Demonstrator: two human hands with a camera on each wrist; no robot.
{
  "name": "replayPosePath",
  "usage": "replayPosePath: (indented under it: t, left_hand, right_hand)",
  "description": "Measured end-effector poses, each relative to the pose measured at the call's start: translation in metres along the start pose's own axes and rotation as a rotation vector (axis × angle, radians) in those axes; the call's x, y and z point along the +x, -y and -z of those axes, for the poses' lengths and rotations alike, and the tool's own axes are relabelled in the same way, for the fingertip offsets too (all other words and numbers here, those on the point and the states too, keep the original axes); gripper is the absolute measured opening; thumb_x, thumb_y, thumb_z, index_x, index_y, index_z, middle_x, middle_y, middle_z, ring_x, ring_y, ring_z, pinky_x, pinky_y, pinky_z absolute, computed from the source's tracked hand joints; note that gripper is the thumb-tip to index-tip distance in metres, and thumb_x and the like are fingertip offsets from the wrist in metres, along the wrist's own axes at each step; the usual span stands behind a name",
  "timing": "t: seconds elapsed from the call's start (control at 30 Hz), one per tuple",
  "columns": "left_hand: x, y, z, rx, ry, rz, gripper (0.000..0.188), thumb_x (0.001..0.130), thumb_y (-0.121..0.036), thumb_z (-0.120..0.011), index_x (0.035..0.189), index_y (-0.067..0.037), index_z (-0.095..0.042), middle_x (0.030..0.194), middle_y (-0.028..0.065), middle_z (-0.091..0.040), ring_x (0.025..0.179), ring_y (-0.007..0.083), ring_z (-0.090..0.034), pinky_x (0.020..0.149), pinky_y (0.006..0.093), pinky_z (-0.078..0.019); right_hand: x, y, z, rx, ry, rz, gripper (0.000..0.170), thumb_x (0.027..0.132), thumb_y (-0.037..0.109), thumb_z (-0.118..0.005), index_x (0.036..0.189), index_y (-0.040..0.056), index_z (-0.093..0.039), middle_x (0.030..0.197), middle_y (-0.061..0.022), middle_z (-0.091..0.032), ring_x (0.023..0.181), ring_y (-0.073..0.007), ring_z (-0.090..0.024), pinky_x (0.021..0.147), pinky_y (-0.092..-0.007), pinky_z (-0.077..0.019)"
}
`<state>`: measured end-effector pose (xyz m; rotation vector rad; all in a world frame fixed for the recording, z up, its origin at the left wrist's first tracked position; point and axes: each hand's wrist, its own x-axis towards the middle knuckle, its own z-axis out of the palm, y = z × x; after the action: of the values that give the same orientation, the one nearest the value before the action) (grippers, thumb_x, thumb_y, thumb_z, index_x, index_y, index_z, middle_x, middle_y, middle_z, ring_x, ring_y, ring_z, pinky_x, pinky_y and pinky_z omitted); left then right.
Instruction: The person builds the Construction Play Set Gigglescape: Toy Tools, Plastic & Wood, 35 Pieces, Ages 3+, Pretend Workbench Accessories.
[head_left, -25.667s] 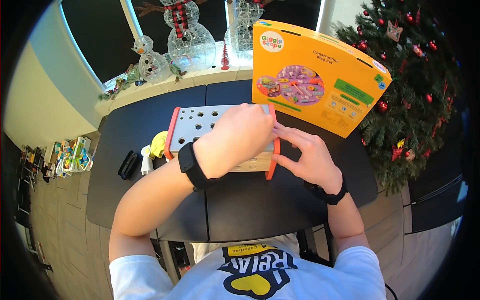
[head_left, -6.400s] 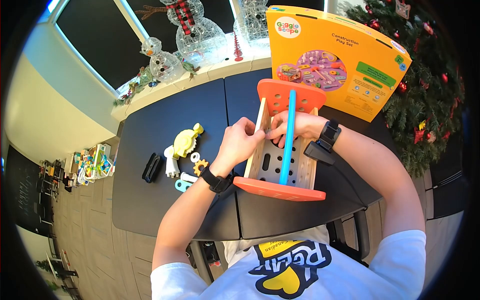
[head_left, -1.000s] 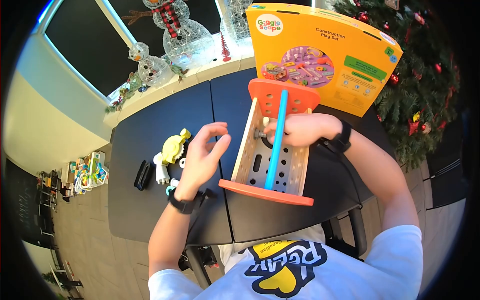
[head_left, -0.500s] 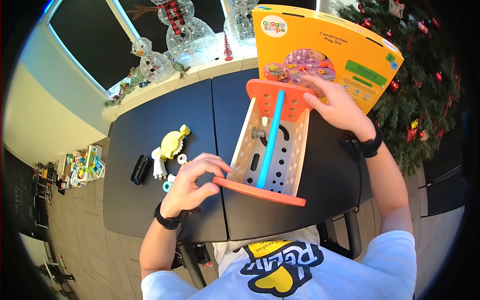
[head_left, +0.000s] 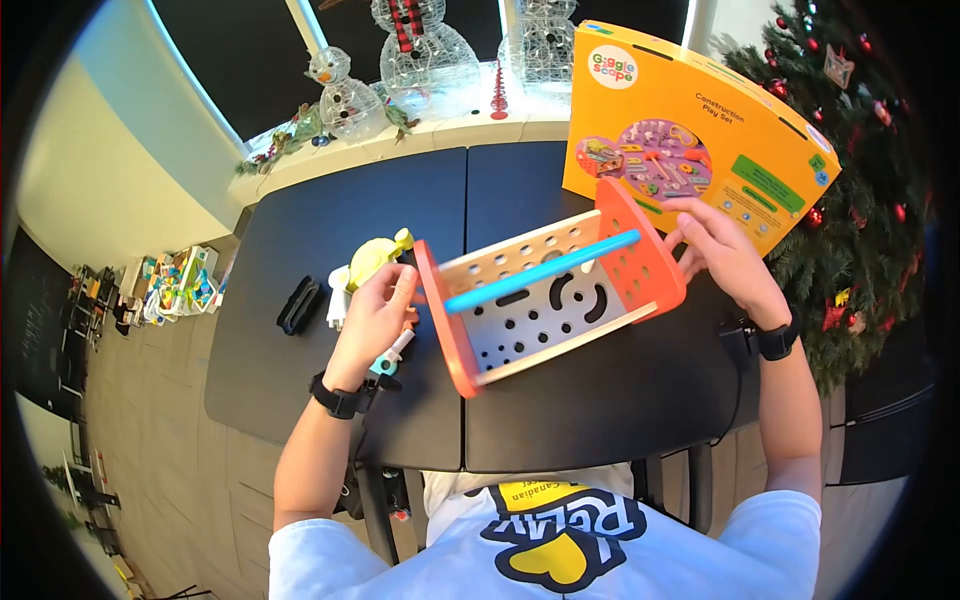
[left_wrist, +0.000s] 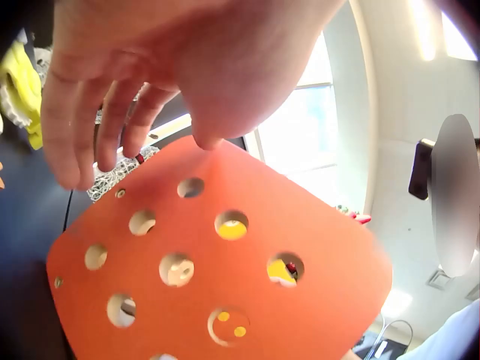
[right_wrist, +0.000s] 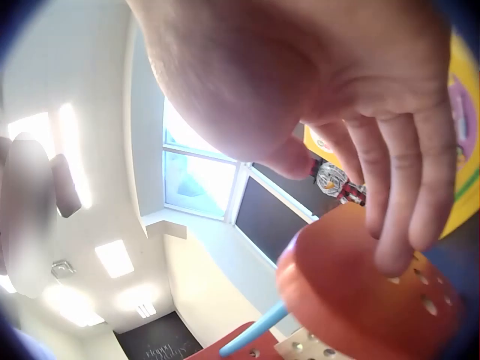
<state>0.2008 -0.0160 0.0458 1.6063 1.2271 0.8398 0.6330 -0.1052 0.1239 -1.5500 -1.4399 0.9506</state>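
A toy toolbox with a grey perforated base (head_left: 535, 338) stands between my hands, tilted so its inside faces me. A blue rod (head_left: 545, 272) joins its two red-orange end panels. My left hand (head_left: 370, 318) is at the left panel (head_left: 448, 325); in the left wrist view its thumb meets the panel's edge (left_wrist: 199, 300) and the other fingers hang extended beside it. My right hand (head_left: 728, 258) is at the right panel (head_left: 648, 265). In the right wrist view its long fingers reach straight down over the panel (right_wrist: 337, 277), the thumb apart from them.
Left of the toolbox lie a yellow toy saw (head_left: 372, 260), a white toy piece (head_left: 338, 300), a light-blue strip (head_left: 384, 364) and a black object (head_left: 299, 305). A yellow play-set box (head_left: 700, 130) stands behind on the right, beside a decorated tree (head_left: 860, 200).
My right hand has come out of the toolbox to its right end panel, and my left hand is at the other. The toolbox has turned so its blue rod runs left to right.
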Motion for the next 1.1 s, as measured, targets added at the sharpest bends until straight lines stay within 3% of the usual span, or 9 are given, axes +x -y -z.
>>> replayPosePath:
  t: [0.13, 0.17, 0.33, 0.43, 0.57, 0.67, 0.9, 1.0, 1.1]
  left_hand:
    - [-0.013, -0.026, -0.013, 0.031, 0.091, 0.252, 0.086, 0.108, -0.069, -0.031, 0.124, 0.008, -0.065, 0.109, 0.0189, -0.073, 0.088, 0.0256, -0.077, 0.074, 0.0347, -0.0651]
    - [-0.012, -0.024, -0.016, 0.07, 0.135, 0.223, 0.1, 0.103, -0.079, -0.022, 0.121, 0.009, -0.067, 0.107, 0.0214, -0.074, 0.092, 0.0287, -0.077, 0.078, 0.0386, -0.0661]
    - [0.013, 0.008, -0.017, -0.056, 0.225, 0.223, 0.103, 0.101, -0.082, -0.02, 0.115, 0.006, -0.071, 0.1, 0.0195, -0.075, 0.09, 0.0276, -0.077, 0.079, 0.0403, -0.065]
    - [0.02, 0.001, -0.014, -0.057, 0.235, 0.182, 0.099, 0.102, -0.081, -0.023, 0.114, 0.005, -0.071, 0.101, 0.0181, -0.075, 0.091, 0.0266, -0.076, 0.083, 0.0411, -0.0638]
    - [0.009, -0.051, -0.011, -0.086, 0.238, 0.311, 0.06, 0.113, -0.053, -0.038, 0.139, -0.002, -0.058, 0.119, 0.0045, -0.068, 0.104, 0.0124, -0.064, 0.093, 0.0336, -0.0558]
    - [0.016, -0.03, -0.014, -0.202, 0.113, 0.097, 0.083, 0.108, -0.07, -0.03, 0.127, 0.004, -0.065, 0.119, 0.0171, -0.071, 0.11, 0.0262, -0.071, 0.092, 0.0435, -0.0607]
    - [0.012, -0.042, 0.001, -0.313, 0.184, -0.132, 0.084, 0.109, -0.068, -0.034, 0.148, 0.004, -0.054, 0.139, 0.018, -0.063, 0.125, 0.0256, -0.064, 0.105, 0.0445, -0.0543]
    - [0.009, -0.038, 0.001, -0.349, 0.208, -0.217, 0.081, 0.109, -0.062, -0.044, 0.154, 0.005, -0.048, 0.154, 0.0208, -0.053, 0.143, 0.0291, -0.052, 0.113, 0.0434, -0.0474]
    - [0.012, -0.031, 0.0, -0.232, 0.181, -0.38, 0.075, 0.106, -0.05, -0.057, 0.151, 0.009, -0.048, 0.157, 0.0152, -0.05, 0.138, 0.0233, -0.054, 0.115, 0.0394, -0.0428]
  right_hand:
    - [0.014, -0.012, -0.006, 0.053, 0.231, -0.359, 0.069, 0.111, 0.058, -0.038, 0.143, -0.001, -0.056, 0.107, -0.0132, -0.073, 0.074, -0.0197, -0.074, 0.061, -0.0292, -0.0618]
    - [0.019, -0.007, -0.006, 0.058, 0.351, -0.485, 0.063, 0.114, 0.053, -0.037, 0.151, 0.004, -0.049, 0.13, -0.0142, -0.068, 0.094, -0.0178, -0.075, 0.077, -0.0267, -0.0615]
    - [0.04, -0.051, -0.026, 0.251, 0.329, -0.359, 0.072, 0.111, 0.061, -0.04, 0.163, 0.0106, -0.035, 0.152, -0.007, -0.052, 0.133, -0.0145, -0.054, 0.107, -0.0357, -0.0516]
    - [0.044, -0.046, -0.027, 0.293, 0.313, -0.362, 0.069, 0.111, 0.059, -0.04, 0.163, 0.0127, -0.035, 0.152, -0.0066, -0.052, 0.132, -0.0148, -0.055, 0.11, -0.0371, -0.0498]
    - [0.04, -0.042, -0.021, 0.408, 0.297, -0.3, 0.065, 0.113, 0.056, -0.037, 0.162, 0.0143, -0.036, 0.153, -0.0061, -0.052, 0.132, -0.0159, -0.055, 0.108, -0.0381, -0.051]
    - [0.026, -0.024, -0.027, 0.531, 0.234, -0.201, 0.061, 0.114, 0.052, -0.035, 0.162, 0.0148, -0.037, 0.152, -0.0066, -0.053, 0.134, -0.0179, -0.055, 0.109, -0.0391, -0.0504]
    - [0.018, -0.015, -0.026, 0.888, 0.223, 0.038, 0.064, 0.113, 0.052, -0.039, 0.159, 0.007, -0.04, 0.157, -0.0104, -0.05, 0.141, -0.0227, -0.051, 0.119, -0.0421, -0.041]
    - [0.016, -0.019, -0.026, 0.841, 0.201, 0.064, 0.072, 0.111, 0.054, -0.042, 0.163, 0.0056, -0.033, 0.165, -0.0109, -0.039, 0.15, -0.0224, -0.041, 0.121, -0.0421, -0.037]
    - [0.01, -0.019, -0.031, 0.673, 0.213, 0.126, 0.08, 0.106, 0.049, -0.056, 0.166, 0.0038, -0.027, 0.166, -0.0118, -0.037, 0.152, -0.0238, -0.037, 0.123, -0.0413, -0.0339]
